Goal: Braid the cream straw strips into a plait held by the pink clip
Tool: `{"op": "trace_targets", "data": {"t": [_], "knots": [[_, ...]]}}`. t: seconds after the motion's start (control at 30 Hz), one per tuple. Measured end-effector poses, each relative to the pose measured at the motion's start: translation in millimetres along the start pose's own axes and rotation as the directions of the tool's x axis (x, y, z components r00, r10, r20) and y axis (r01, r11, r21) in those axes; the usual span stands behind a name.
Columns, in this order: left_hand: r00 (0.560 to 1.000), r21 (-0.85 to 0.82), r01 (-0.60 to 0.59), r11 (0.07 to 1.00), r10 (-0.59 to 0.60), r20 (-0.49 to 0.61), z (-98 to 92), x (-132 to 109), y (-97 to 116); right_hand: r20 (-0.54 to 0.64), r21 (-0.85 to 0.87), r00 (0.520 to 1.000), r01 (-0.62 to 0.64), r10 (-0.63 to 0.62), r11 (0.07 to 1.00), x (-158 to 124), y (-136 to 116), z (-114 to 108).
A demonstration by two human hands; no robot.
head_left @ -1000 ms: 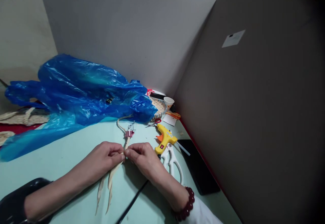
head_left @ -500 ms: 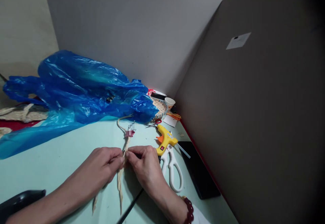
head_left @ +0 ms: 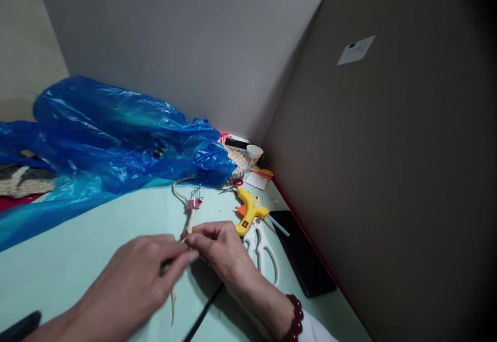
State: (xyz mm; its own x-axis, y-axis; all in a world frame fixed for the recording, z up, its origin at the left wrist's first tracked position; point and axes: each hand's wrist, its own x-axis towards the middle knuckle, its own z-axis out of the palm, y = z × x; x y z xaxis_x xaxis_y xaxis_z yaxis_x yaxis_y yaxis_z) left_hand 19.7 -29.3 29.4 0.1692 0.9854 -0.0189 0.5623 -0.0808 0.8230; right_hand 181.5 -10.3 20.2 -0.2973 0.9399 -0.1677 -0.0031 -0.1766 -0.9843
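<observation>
Near the front edge of the tabletop [head_left: 89, 223], you are pinching the braid [head_left: 190, 222] with your right hand [head_left: 223, 251], thumb and forefinger pressing together on its worked end. Your left hand [head_left: 132, 280] is meeting it there, but it is blurring too much to tell whether its fingers are closing on a strand or only brushing it. From your fingertips the braid is running toward the back of the tabletop, passing through a pink clip [head_left: 193, 203] and curving up to the crinkled blue bag [head_left: 116, 135], while a loose strand [head_left: 172, 306] is trailing toward you. The strands are looking flat, pale and dry, like straw, so a slipping pinch is likely to let the plait loosen, and a sharp fold is likely to split one. A yellow glue gun [head_left: 250, 211] is lying just beside your right knuckles with white scissors [head_left: 264, 254] next to it, and a black cable [head_left: 204, 311] is passing under your wrist. Catching that cable could be dragging the gun's tip against your hand.
</observation>
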Motion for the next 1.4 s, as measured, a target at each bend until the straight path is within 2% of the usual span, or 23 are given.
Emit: {"op": "trace_targets", "data": {"t": [0.03,0.1,0.23,0.33,0.37,0.4,0.47,0.53,0.57,0.73,0.87,0.97,1.07,1.17,1.23,1.33,1.4], "knots": [[0.999,0.088,0.008,0.996,-0.004,-0.043,-4.1,5,0,-0.004,0.003,1.0,-0.004,0.004,1.0,0,0,0],[0.995,0.079,-0.004,0.997,0.012,-0.095,-10.0,13,-1,-0.005,0.012,1.0,-0.011,0.011,1.0,-1,1,-1],[0.999,0.024,-0.016,1.0,0.017,-0.033,-16.5,21,-3,0.024,0.053,1.0,-0.008,0.006,0.999,-3,-1,-2],[0.988,0.067,-0.014,0.998,0.024,-0.154,-22.0,24,-1,0.029,0.041,1.0,-0.011,0.01,0.999,-4,-6,-1],[0.986,0.036,-0.001,0.999,0.007,-0.165,-22.9,24,-1,0.03,0.039,0.999,-0.014,0.012,0.999,-4,-8,0],[0.992,-0.039,0.026,0.999,-0.031,-0.125,-22.6,24,-1,0.036,0.049,0.999,-0.02,0.018,0.999,-5,-9,0],[0.993,-0.236,0.111,0.965,-0.101,0.055,-18.2,25,-4,0.075,0.087,0.997,-0.037,0.031,0.995,-4,-11,1],[0.968,-0.358,0.199,0.912,-0.127,0.215,-10.3,25,-9,0.099,0.088,0.995,-0.042,0.034,0.995,-4,-10,0],[0.96,-0.377,0.221,0.9,-0.132,0.247,-6.2,25,-11,0.094,0.058,0.995,-0.036,0.03,0.998,-3,-9,0],[0.945,-0.358,0.229,0.905,-0.117,0.306,2.9,29,-22,0.035,-0.173,0.999,-0.014,0.02,0.985,-4,-4,-1],[0.972,-0.284,0.133,0.95,-0.069,0.226,-0.2,30,-25,0.015,-0.29,1.0,0.013,-0.009,0.957,-10,-8,0],[0.973,-0.256,0.132,0.958,-0.075,0.22,-2.0,28,-22,0.012,-0.533,0.998,0.053,-0.055,0.845,-18,-19,-2],[0.957,-0.306,0.225,0.925,-0.151,0.248,-2.9,23,-17,0.05,-0.728,0.997,0.079,-0.063,0.681,-23,-30,-7],[0.939,-0.363,0.308,0.879,-0.221,0.262,-2.4,20,-13,0.057,-0.833,0.993,0.103,-0.102,0.544,-25,-32,-10],[0.942,-0.366,0.309,0.878,-0.231,0.242,-0.5,21,-12,0.023,-0.861,0.986,0.104,-0.166,0.498,-27,-27,-8],[0.956,-0.368,0.282,0.886,-0.229,0.181,3.7,22,-15,0.017,-0.898,0.948,0.154,-0.318,0.412,-30,-11,2],[0.96,-0.388,0.278,0.879,-0.235,0.155,6.0,23,-19,0.117,-0.927,0.892,0.256,-0.436,0.275,-32,2,12]]}}
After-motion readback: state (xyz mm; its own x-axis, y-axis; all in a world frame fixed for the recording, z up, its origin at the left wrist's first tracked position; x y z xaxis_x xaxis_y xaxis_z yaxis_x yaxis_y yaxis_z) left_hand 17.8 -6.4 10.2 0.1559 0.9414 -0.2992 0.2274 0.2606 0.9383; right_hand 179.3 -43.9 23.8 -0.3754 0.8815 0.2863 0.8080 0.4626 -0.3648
